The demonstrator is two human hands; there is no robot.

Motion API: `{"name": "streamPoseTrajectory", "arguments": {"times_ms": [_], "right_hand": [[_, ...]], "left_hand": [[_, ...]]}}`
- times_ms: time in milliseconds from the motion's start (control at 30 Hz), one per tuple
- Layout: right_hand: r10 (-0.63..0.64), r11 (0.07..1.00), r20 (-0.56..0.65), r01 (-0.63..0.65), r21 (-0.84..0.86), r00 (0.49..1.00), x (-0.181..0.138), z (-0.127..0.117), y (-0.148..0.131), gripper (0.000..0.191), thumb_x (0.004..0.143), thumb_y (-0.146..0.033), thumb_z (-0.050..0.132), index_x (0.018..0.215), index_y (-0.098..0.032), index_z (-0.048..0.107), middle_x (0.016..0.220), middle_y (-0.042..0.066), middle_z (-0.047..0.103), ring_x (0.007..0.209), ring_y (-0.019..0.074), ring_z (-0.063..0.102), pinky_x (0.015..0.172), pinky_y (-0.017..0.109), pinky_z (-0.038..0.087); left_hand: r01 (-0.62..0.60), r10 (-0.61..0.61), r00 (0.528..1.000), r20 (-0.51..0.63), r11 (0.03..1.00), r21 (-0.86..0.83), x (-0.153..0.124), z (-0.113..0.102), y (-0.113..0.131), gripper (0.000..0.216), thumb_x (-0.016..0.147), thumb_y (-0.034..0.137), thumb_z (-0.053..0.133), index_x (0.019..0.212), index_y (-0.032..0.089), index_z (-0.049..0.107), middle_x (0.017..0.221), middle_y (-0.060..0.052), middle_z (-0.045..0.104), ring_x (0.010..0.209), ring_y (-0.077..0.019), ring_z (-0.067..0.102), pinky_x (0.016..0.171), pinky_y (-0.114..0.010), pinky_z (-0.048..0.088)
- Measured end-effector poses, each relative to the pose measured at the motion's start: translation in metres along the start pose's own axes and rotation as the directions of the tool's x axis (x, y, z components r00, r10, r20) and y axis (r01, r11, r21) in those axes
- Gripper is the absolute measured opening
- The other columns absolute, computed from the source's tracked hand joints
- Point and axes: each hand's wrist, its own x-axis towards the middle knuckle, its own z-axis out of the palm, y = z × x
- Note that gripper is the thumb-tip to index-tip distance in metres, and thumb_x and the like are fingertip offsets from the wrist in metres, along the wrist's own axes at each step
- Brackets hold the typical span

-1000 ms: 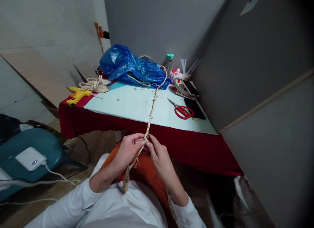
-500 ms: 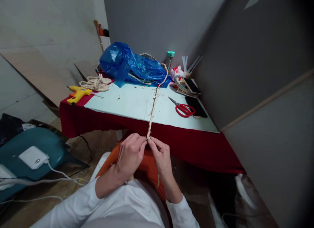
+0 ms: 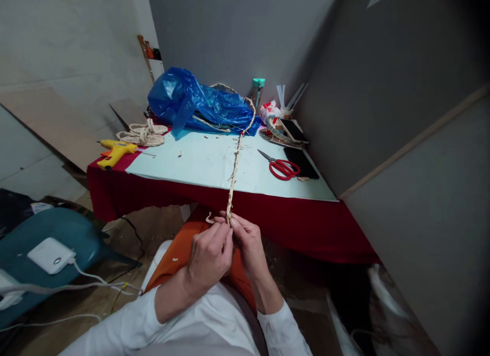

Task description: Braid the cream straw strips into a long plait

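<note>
A pale braided straw-like cord (image 3: 234, 174) runs from beside the blue plastic bag (image 3: 206, 103), across the white sheet (image 3: 191, 167), and over the table's front edge to my hands. My right hand (image 3: 247, 236) pinches the near end of the braid between thumb and fingers. Just below and to the left, my left hand (image 3: 210, 248) is closed, its fingertips close to the same end; the strand in them is mostly hidden. A short loose strand (image 3: 210, 218) curls out left of the braid, above my left knuckles.
Red-handled scissors (image 3: 281, 166) lie on the sheet beside a black flat object (image 3: 302, 163). A yellow glue gun (image 3: 117, 152) and woven straw shoes (image 3: 143, 134) sit at the table's left. A teal stool (image 3: 76, 231) carries a white box (image 3: 51, 255) with cables.
My left hand has drawn down toward me and turned, while my right hand stays at the braid's end. A curled loose strand now shows at the left. The view has shifted slightly.
</note>
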Motion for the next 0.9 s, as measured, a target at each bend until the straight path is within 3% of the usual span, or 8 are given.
{"name": "streamPoseTrajectory", "arguments": {"times_ms": [100,200,300,367,467,567,767,900], "right_hand": [[0.100,0.985,-0.021,-0.096,0.147,0.995,0.000,-0.004,-0.001,0.025,0.081,-0.031,0.064,0.097,-0.015,0.073,0.078,0.005,0.070,0.063,0.0111,0.057,0.065,0.022,0.047],[0.105,0.986,-0.040,-0.099,0.133,0.994,0.000,-0.008,-0.004,0.024,0.079,-0.031,0.065,0.093,-0.013,0.073,0.065,0.000,0.060,0.053,0.0066,0.045,0.050,0.017,0.036],[0.127,0.986,-0.002,-0.126,0.106,0.992,0.000,-0.008,-0.007,0.024,0.078,-0.031,0.066,0.092,-0.013,0.073,0.060,-0.003,0.050,0.051,0.0049,0.038,0.046,0.017,0.029],[0.137,0.982,0.044,-0.142,0.125,0.990,0.001,-0.007,-0.010,0.023,0.079,-0.031,0.065,0.092,-0.013,0.072,0.061,-0.003,0.048,0.049,0.0044,0.035,0.046,0.017,0.028],[0.136,0.980,0.100,-0.148,0.131,0.986,0.000,-0.007,-0.013,0.021,0.082,-0.031,0.062,0.091,-0.015,0.070,0.063,-0.003,0.049,0.050,0.0048,0.035,0.047,0.018,0.029],[0.139,0.990,0.131,-0.143,0.016,0.981,-0.001,-0.014,-0.015,0.020,0.085,-0.032,0.058,0.093,-0.017,0.069,0.068,-0.001,0.053,0.056,0.0072,0.042,0.052,0.019,0.035],[0.032,0.919,0.104,0.012,-0.394,0.994,-0.010,-0.023,-0.016,0.034,0.092,-0.035,0.046,0.123,-0.022,0.053,0.086,0.003,0.066,0.082,0.0171,0.060,0.078,0.029,0.045],[-0.033,0.825,0.072,0.068,-0.561,0.997,-0.015,-0.018,-0.023,0.028,0.096,-0.034,0.038,0.121,-0.021,0.044,0.095,0.004,0.067,0.088,0.0179,0.061,0.086,0.032,0.042]], "left_hand": [[-0.086,0.084,0.995,0.060,0.996,0.024,-0.009,0.000,0.001,0.023,0.090,0.012,0.042,0.077,0.016,0.061,0.067,-0.005,0.061,0.064,-0.0157,0.058,0.063,-0.027,0.040],[-0.112,0.123,0.988,0.097,0.987,-0.116,-0.007,-0.017,-0.001,0.021,0.089,0.016,0.047,0.074,0.016,0.062,0.064,-0.003,0.058,0.063,-0.0155,0.053,0.065,-0.028,0.040],[0.069,-0.075,0.997,-0.015,0.967,-0.245,0.013,-0.032,-0.011,0.019,0.091,0.017,0.045,0.087,0.015,0.064,0.080,-0.006,0.063,0.080,-0.0178,0.054,0.077,-0.031,0.041],[0.248,-0.204,0.968,0.148,0.875,-0.415,0.032,-0.033,-0.020,0.021,0.090,0.023,0.047,0.104,0.016,0.062,0.103,-0.009,0.063,0.098,-0.0195,0.054,0.086,-0.032,0.040],[0.558,-0.103,0.777,0.621,0.570,-0.604,0.054,-0.025,-0.030,0.025,0.088,0.035,0.051,0.098,0.015,0.063,0.079,-0.003,0.062,0.073,-0.0150,0.056,0.064,-0.025,0.041],[0.720,-0.028,0.648,0.761,0.349,-0.600,0.061,-0.019,-0.033,0.029,0.085,0.039,0.056,0.096,0.013,0.061,0.064,0.001,0.057,0.053,-0.0078,0.043,0.048,-0.019,0.028],[0.756,-0.078,0.639,0.765,0.247,-0.606,0.057,-0.024,-0.028,0.029,0.080,0.031,0.063,0.101,0.011,0.063,0.056,0.003,0.054,0.044,-0.0034,0.032,0.043,-0.019,0.017],[0.759,-0.169,0.647,0.743,0.230,-0.609,0.054,-0.022,-0.025,0.024,0.076,0.032,0.067,0.086,0.010,0.064,0.061,0.001,0.057,0.044,-0.0028,0.036,0.043,-0.019,0.019]]}}
